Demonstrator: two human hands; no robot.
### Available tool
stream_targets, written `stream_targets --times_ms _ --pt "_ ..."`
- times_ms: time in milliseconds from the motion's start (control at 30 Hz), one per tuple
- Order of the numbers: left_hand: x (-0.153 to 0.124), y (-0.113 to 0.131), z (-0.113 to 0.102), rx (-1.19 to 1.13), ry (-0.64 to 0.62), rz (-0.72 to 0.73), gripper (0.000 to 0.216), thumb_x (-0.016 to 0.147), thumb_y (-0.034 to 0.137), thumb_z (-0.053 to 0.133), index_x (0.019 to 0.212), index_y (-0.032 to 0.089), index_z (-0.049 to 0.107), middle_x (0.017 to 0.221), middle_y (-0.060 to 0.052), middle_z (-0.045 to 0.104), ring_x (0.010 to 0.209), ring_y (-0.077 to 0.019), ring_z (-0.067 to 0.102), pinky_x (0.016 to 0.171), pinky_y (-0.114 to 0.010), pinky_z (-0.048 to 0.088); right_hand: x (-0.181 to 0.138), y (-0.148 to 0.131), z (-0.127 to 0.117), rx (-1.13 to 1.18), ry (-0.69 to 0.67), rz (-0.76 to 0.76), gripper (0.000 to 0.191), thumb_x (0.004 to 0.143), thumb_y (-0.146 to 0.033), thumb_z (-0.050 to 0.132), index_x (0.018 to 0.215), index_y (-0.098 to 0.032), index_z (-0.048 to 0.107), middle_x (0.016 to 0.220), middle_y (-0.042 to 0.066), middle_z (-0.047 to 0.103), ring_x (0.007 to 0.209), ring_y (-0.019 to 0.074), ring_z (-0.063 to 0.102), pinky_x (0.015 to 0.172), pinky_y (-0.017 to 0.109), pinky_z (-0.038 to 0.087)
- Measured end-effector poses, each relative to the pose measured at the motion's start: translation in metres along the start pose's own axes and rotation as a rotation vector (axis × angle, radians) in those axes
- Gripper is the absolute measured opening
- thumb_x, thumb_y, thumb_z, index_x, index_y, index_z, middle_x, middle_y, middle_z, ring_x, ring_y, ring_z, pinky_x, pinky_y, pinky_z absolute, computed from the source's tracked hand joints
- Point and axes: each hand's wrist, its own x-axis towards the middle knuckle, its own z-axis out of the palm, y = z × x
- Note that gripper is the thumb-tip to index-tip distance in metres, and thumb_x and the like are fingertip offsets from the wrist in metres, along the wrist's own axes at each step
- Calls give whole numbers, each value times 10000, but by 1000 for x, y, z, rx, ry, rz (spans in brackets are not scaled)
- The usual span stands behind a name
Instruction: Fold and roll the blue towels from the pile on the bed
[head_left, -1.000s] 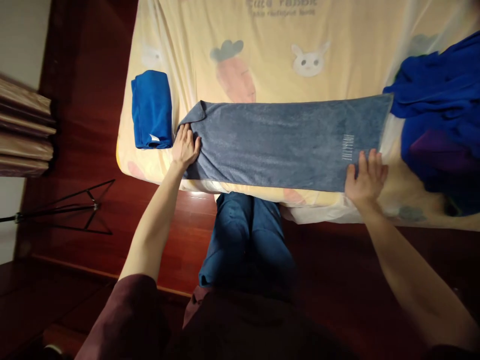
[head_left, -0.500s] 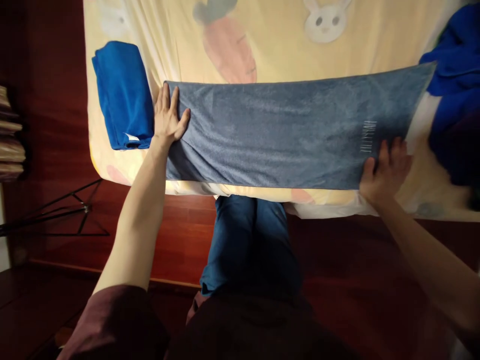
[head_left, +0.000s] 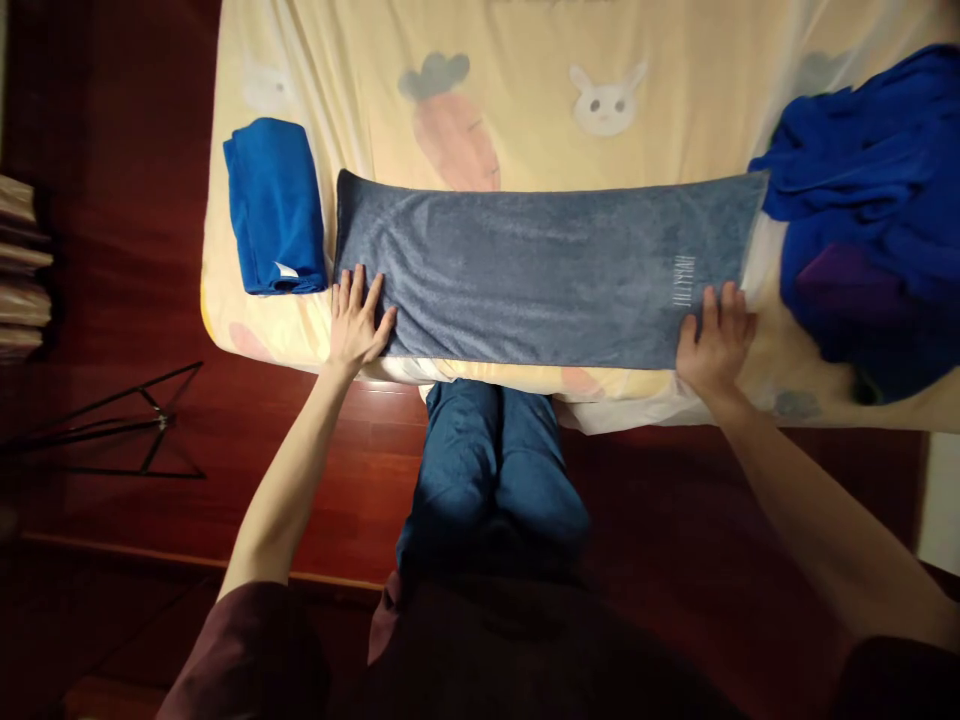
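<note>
A grey-blue towel (head_left: pixel 525 275) lies as a long strip along the near edge of the bed, with light lettering near its right end. Creases run across its left part. My left hand (head_left: pixel 358 322) rests with fingers spread on the near left corner of the towel. At the other end, my right hand (head_left: pixel 716 340) lies open on the near right corner, fingers pointing away from me. Neither hand grips the cloth.
Left of the towel sits a folded bright-blue cloth (head_left: pixel 276 210) with a white tag. A crumpled blue cloth heap (head_left: pixel 877 220) is at the right. All lie on a yellow bed sheet (head_left: pixel 540 110) with carrot and rabbit prints. A black tripod's legs (head_left: pixel 161 422) stand on the floor.
My left hand has slid from the towel's far left part down to its near left corner. My right hand stays by the near right corner. The camera view has shifted, showing more bed.
</note>
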Motion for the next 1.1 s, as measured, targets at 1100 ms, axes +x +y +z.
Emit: stream_targets --times_ms 1100 --pt "150 -35 -2 -113 63 45 1033 991 891 284 1535 17 366 1766 -237 167 1588 -251 -297 1099 -525 118 4 -7 -16 5 -110 49 603 1159 -352 250 1722 -136 233 1794 137 171 1668 167 56 1312 436 94"
